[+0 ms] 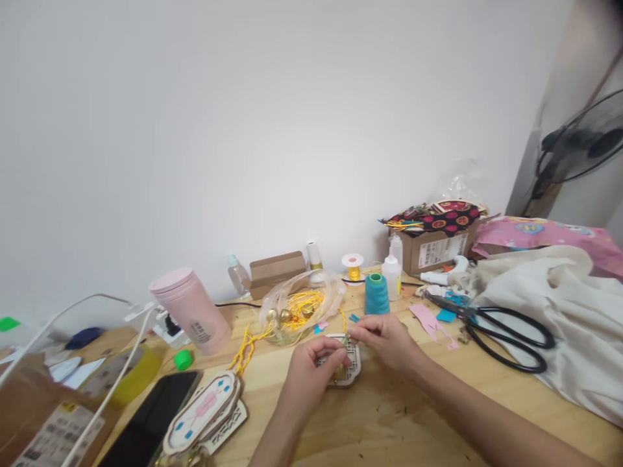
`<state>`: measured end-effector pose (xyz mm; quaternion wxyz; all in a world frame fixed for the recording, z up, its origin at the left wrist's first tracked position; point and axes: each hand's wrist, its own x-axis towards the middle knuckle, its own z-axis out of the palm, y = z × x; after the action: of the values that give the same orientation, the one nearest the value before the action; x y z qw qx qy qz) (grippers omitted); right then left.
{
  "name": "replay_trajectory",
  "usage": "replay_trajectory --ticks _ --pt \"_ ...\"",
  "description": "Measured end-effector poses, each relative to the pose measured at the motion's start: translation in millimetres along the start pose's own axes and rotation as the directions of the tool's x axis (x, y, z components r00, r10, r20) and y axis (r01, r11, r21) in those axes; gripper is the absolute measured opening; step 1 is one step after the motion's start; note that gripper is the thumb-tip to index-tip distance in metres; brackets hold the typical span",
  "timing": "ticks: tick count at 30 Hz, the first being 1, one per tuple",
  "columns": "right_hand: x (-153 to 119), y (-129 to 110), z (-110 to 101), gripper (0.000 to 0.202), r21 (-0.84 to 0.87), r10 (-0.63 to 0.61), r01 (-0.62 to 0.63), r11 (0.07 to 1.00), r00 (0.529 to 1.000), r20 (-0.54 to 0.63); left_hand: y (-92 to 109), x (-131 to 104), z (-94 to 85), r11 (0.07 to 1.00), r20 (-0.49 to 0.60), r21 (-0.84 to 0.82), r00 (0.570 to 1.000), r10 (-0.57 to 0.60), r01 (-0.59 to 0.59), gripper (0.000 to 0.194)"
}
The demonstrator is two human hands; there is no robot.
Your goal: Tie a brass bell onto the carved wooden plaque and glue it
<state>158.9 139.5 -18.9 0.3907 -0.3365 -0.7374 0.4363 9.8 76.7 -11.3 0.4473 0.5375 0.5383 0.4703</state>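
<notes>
A small pale wooden lattice panel (354, 371) with rounded corners is under my hands at the table's middle, partly covered by my fingers. My left hand (318, 370) lies over its left side, fingers curled and thumb against them; what they pinch is hidden. At the panel's top right corner, my right hand (387, 340) pinches thumb and forefinger together on something too small to make out. A bit of yellow cord (343, 319) rises behind the panel's top edge. Close beyond my right hand stands a teal thread cone (376, 295).
A clear bag (335, 285) of yellow cords and bells lies behind my hands. At left are finished wooden pendants (202, 412), a phone (150, 421) and a pink tumbler (192, 311). Black-handled scissors (506, 334) rest on white cloth (569, 311) at right, near a cardboard box (433, 253).
</notes>
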Motion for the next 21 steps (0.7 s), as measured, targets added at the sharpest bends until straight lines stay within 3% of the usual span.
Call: replay_trajectory --ticks 6,14,21 --pt "-1.1 -1.0 0.2 0.032 -0.185 -0.099 0.095 0.978 0.995 -0.011 -1.2 -0.1 -1.2 0.992 0.063 0.119 0.997 0.038 -0.046 0.013" --pt "-4.3 -5.2 2.2 0.035 -0.301 -0.119 0.103 0.948 0.992 -0.036 -1.7 -0.4 -4.1 0.979 0.079 0.193 0.996 0.049 -0.063 0.015" --pt "-3.8 -7.6 0.9 0.033 -0.204 -0.175 0.160 0.966 0.983 -0.058 -0.8 0.3 -3.8 0.999 0.037 0.016 0.999 0.038 -0.039 0.018"
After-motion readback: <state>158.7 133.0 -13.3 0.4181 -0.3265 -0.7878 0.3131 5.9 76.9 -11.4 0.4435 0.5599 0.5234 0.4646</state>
